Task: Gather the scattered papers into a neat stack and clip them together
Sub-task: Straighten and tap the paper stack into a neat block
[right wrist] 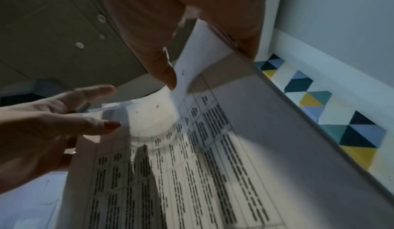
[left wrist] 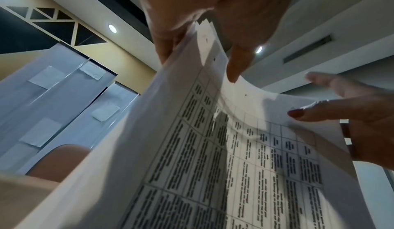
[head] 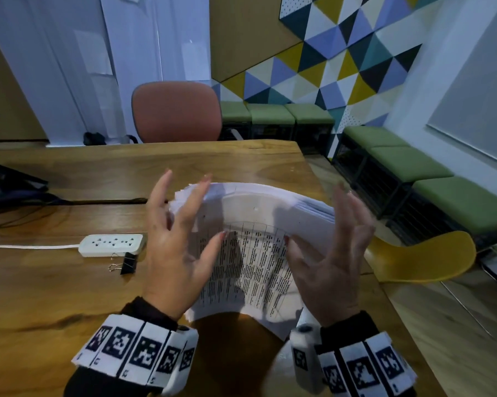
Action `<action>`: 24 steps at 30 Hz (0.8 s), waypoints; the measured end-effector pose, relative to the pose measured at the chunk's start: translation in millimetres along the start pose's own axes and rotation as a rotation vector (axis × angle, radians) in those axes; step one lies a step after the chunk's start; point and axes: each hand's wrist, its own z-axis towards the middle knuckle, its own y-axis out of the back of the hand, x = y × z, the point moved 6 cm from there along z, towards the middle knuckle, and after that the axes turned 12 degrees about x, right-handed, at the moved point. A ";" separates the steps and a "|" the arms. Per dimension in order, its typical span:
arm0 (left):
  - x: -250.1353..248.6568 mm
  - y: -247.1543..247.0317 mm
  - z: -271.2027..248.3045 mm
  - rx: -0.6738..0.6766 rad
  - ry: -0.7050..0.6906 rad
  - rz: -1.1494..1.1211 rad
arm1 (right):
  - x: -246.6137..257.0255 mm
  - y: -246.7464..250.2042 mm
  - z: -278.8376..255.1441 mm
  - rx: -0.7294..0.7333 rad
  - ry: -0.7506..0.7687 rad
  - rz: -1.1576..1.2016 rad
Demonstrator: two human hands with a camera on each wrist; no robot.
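A thick stack of printed papers (head: 250, 262) stands on its lower edge on the wooden table (head: 69, 296) and bows toward me, a table of text on its front sheet. My left hand (head: 210, 209) holds its left edge, thumb on the front and fingers behind and over the top. My right hand (head: 318, 224) holds the right edge the same way, its fingers blurred. The wrist views show the stack (left wrist: 213, 165) (right wrist: 192, 165) pinched in each hand (left wrist: 200, 60) (right wrist: 206, 60). A black binder clip (head: 127, 263) lies on the table, left of my left hand.
A white power strip (head: 111, 245) with its cord lies just behind the clip. A dark device (head: 9, 179) with cables sits at the far left. An orange chair (head: 177, 111) stands beyond the table and a yellow chair (head: 422, 256) at its right edge.
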 end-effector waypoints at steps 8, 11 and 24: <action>1.4 5.3 3.4 0.122 0.060 -0.003 | 1.4 -0.4 2.1 0.093 -0.003 -0.029; -4.4 -0.4 7.4 0.208 0.067 0.111 | 2.1 -3.5 3.0 0.108 -0.003 -0.005; 9.4 1.4 5.0 0.199 0.181 -0.020 | -8.3 5.9 2.5 0.059 -0.072 0.075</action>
